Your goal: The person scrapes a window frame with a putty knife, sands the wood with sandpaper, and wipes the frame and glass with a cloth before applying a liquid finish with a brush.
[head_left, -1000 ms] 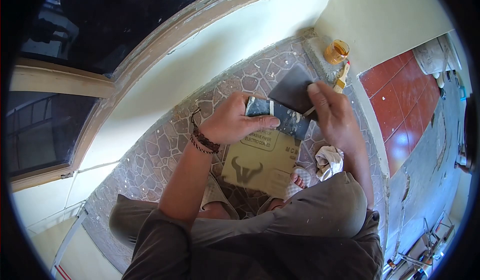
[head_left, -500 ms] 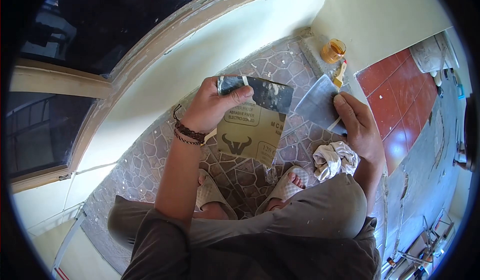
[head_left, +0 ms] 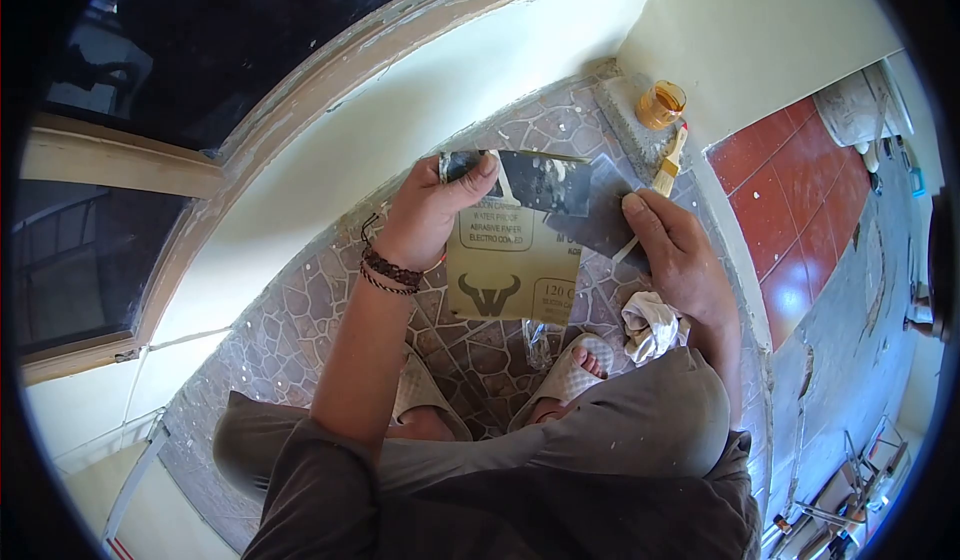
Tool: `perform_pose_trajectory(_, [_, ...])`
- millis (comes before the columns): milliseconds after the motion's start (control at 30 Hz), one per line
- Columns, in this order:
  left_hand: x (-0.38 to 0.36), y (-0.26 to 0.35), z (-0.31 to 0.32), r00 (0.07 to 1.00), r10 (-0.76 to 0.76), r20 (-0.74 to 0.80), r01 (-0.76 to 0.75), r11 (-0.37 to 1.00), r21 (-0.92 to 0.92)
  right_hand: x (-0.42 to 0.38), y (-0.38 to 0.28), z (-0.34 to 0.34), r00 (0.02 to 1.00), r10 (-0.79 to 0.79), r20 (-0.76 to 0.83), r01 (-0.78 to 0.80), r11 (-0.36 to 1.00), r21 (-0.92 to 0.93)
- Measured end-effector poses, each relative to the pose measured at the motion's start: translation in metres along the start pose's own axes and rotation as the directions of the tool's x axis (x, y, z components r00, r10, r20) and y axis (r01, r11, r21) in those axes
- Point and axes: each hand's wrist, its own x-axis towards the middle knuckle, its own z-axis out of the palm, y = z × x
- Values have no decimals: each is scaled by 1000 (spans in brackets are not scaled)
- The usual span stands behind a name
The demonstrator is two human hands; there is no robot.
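A sheet of abrasive paper (head_left: 510,260) is held up in the air above the floor, its tan printed back turned toward the camera, a bull's-head logo and lettering showing. The top edge is folded over, so a dark gritty band (head_left: 530,180), smeared with pale dust, runs left to right along the top. That folded corner is pinched in the left hand (head_left: 430,210), thumb on the near face, fingers closed tight behind; a braided bracelet (head_left: 392,270) is worn on that wrist. The sheet hangs down from this pinch, its long axis roughly vertical in the view.

Just right of it, a flat grey blade, seemingly a scraper (head_left: 605,215), is held in the right hand (head_left: 680,260), thumb pressed on the blade's near face, fingers curled shut below. The blade overlaps the sheet's upper right corner and appears to touch the dark band, so the right hand is the nearer one to that free edge.

Below, sandalled feet (head_left: 575,365) are planted on a stone-patterned tiled floor (head_left: 330,310), speckled with white. A crumpled white rag (head_left: 650,322) lies by the right knee. Farther off, an amber glass jar (head_left: 662,103) and a paintbrush (head_left: 670,157) are seen near the pale wall (head_left: 420,90).
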Motion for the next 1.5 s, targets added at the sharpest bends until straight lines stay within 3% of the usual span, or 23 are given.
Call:
perform_pose_trajectory(67, [0, -1, 0, 999, 19, 49, -20, 999, 29, -1, -4, 0, 999, -17, -39, 17, 1000, -1])
perform_pose_trajectory(133, [1, -2, -2, 991, -58, 124, 36, 985, 170, 0, -9, 1, 995, -63, -73, 61, 998, -24])
perform_pose_trajectory(267, [1, 4, 2, 999, 13, 39, -14, 1000, 26, 0, -12, -6, 987, -141, 72, 146, 987, -69])
perform_pose_trajectory(333, [0, 12, -1, 980, -22, 199, -42, 950, 310, 0, -18, -6, 996, -76, 49, 78, 996, -31])
perform_pose_trajectory(467, [0, 4, 3, 932, -94, 351, -33, 940, 339, 3, -14, -2, 995, -91, 43, 90, 996, 25])
perform_pose_trajectory(533, [0, 9, 7, 914, -142, 380, -20, 920, 391, 3, -6, 3, 973, -230, -10, 229, 971, -72])
perform_pose_trajectory(567, [-1, 9, 8, 895, -191, 404, -9, 897, 443, 4, -7, 3, 974, -228, -9, 226, 971, -72])
perform_pose_trajectory(700, [0, 8, 7, 888, -217, 405, 66, 932, 355, 15, -10, 1, 986, -96, 138, 89, 994, 60])
perform_pose_trajectory(733, [-1, 7, 12, 933, -173, 317, 84, 958, 276, 17, -9, 1, 974, -34, 225, 8, 993, 115])
perform_pose_trajectory(767, [-2, 6, 14, 966, -134, 222, 91, 977, 192, 18, -8, 4, 973, -35, 226, 9, 993, 115])
perform_pose_trajectory(800, [0, 3, 12, 966, -132, 222, 89, 977, 193, 18, -6, 7, 977, -56, 206, 34, 993, 111])
perform_pose_trajectory(867, [5, -5, 7, 967, 42, 250, -86, 982, 166, 19, -3, 12, 979, -79, 186, 60, 993, 106])
perform_pose_trajectory(900, [5, -6, 3, 967, 43, 250, -87, 982, 166, 19, -2, 15, 986, -54, 158, 32, 990, 140])
perform_pose_trajectory(967, [6, -3, -4, 985, -157, 70, 132, 951, 278, 20, 2, 19, 991, -28, 129, 5, 985, 174])
perform_pose_trajectory(1100, [4, -2, -4, 969, -194, 152, 126, 920, 371, 20, 4, 24, 994, 49, 93, -67, 978, 200])
perform_pose_trajectory(1167, [5, -11, -10, 965, -199, 173, 169, 970, 175, 21, 6, 27, 988, 88, 127, -113, 971, 209])
perform_pose_trajectory(1200, [6, -15, -12, 964, -199, 174, 168, 970, 176, 22, 14, 30, 992, 55, 110, -78, 974, 214])
perform_pose_trajectory(1267, [7, -16, -12, 969, -114, 221, 36, 944, 328, 24, 21, 31, 995, 25, 92, -45, 975, 217])
perform_pose_trajectory(1333, [6, -12, -9, 967, -123, 224, 39, 936, 349, 26, 25, 29, 997, -54, 61, 47, 993, 105])
perform_pose_trajectory(1500, [5, -7, -9, 965, -112, 236, 4, 911, 413, 24, 19, 33, 997, 1, 76, -13, 988, 156])
